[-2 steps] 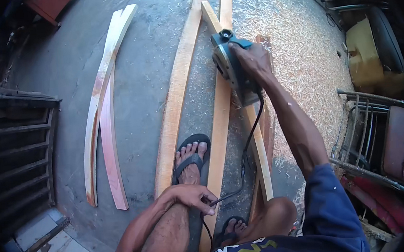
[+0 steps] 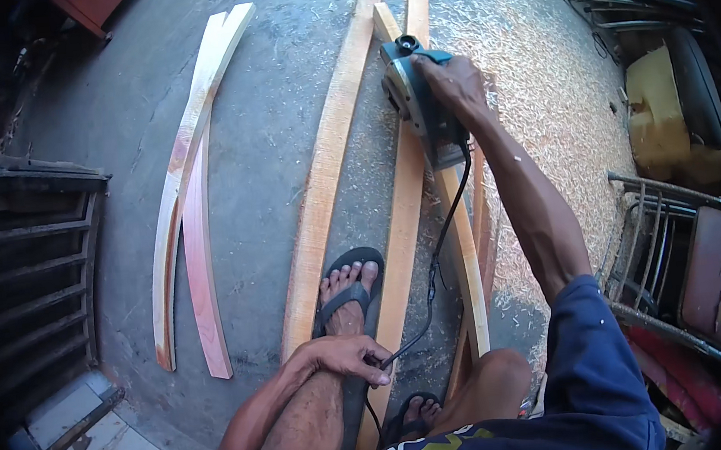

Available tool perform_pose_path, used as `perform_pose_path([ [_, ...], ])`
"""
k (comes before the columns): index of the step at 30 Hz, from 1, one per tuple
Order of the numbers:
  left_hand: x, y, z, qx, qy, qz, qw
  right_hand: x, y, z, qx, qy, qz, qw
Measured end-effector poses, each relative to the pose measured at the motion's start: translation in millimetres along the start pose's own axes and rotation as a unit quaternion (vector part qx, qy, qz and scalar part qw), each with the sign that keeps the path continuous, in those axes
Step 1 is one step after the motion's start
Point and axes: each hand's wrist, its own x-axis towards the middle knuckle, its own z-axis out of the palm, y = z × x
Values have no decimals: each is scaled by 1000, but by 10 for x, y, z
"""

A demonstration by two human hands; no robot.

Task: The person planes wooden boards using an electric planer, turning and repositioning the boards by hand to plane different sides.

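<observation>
While gripping the planer (image 2: pixel 424 115) in the right hand (image 2: pixel 456 85) with fingers closed around its handle, partly out of sight, pinching the cord (image 2: pixel 431 291) between thumb and fingers of the left hand (image 2: pixel 358 357), just on the near side of the left sandal (image 2: pixel 348 295). Holding the planer ahead and to the right of the left sandal, over a narrow board (image 2: pixel 464 250); crossing a longer board (image 2: pixel 402 230) there, with the contact concealed. Probably holding cord slack away from the tool; resting the left forearm (image 2: pixel 264 395) across the left leg (image 2: pixel 299 415), likely for steadiness. Pointing the planer's knob end away from the body, slightly leftward, and the cord end back toward the body; aligning its long axis roughly with the narrow board. Noting pale shavings (image 2: pixel 548 103) spread farther ahead and right of the left sandal.
</observation>
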Motion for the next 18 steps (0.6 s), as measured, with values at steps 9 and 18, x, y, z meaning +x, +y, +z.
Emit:
perform_pose_path([
  [9,-269,-161,-127,-144,248,50,957,2111,-645,491,12,45,-24,999],
  [18,-331,-9,-269,-83,214,59,971,2122,-456,430,45,17,-89,995],
])
